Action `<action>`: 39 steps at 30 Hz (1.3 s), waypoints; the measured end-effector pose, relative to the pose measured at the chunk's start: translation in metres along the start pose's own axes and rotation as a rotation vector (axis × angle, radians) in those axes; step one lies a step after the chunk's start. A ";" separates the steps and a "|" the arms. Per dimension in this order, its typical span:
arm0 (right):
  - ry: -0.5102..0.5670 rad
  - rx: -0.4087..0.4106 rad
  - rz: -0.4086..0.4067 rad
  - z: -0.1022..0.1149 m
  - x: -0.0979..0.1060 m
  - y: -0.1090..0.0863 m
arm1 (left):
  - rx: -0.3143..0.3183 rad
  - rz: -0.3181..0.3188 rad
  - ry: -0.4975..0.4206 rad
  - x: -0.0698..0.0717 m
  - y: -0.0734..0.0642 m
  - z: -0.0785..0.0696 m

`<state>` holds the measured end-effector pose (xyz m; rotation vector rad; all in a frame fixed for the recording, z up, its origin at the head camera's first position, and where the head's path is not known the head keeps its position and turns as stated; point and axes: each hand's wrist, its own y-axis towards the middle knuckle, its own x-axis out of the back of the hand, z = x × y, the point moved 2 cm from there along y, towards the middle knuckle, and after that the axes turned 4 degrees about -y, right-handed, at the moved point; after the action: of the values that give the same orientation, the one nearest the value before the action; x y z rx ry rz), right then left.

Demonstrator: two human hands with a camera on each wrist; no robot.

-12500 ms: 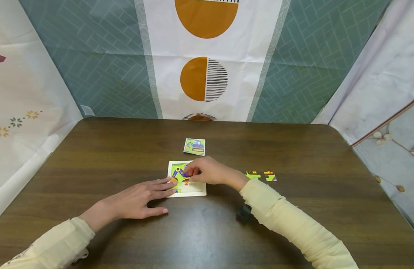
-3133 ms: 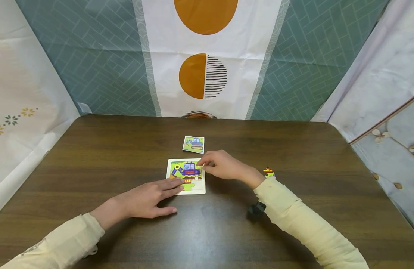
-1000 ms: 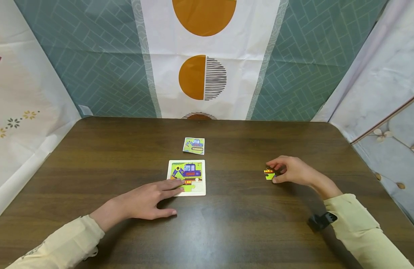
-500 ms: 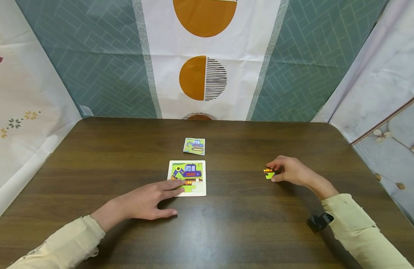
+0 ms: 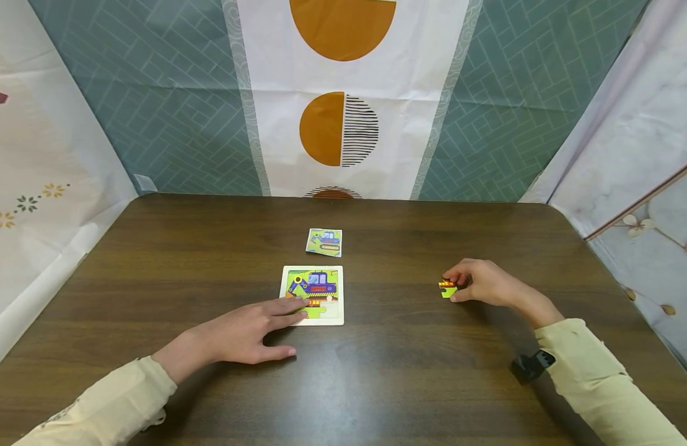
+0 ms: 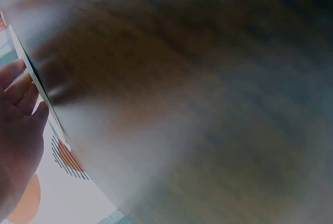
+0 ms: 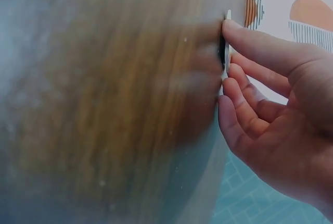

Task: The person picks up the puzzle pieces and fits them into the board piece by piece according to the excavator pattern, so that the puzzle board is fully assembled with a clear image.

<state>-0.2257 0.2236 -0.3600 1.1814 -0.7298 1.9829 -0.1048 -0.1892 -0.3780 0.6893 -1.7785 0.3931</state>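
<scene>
In the head view, a jigsaw puzzle board (image 5: 339,314) with a pale frame lies mid-table, showing a purple excavator on green. Its lower right part is bare pale backing. My left hand (image 5: 237,334) rests with straight fingers over the board's lower left corner, covering some of the picture. Well to the right, my right hand (image 5: 485,285) pinches a green, red and yellow puzzle piece (image 5: 446,290) by its right side. The right wrist view shows that thin piece (image 7: 227,52) edge-on, between the thumb and fingertips, close over the table.
Beyond the board lies a small picture card (image 5: 324,242) with the same excavator. The dark wooden table (image 5: 388,371) ends at a patterned cloth backdrop (image 5: 343,124), with light cloths at both sides. A black device (image 5: 533,365) sits at the right wrist.
Since the oldest frame, the board has filled with more pieces, including a green one from the right. My right hand went from the board to the last loose piece and grips it.
</scene>
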 end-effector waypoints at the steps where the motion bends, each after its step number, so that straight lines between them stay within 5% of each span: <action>1: 0.001 0.005 0.000 0.001 0.000 0.000 | 0.000 0.000 0.000 0.000 0.000 0.000; 39: 0.037 0.095 -0.012 0.047 -0.012 0.026 | 0.031 0.020 -0.013 0.001 0.000 0.000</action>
<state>-0.2190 0.1697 -0.3541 1.1981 -0.6138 2.0434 -0.1048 -0.1893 -0.3771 0.6981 -1.7964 0.4312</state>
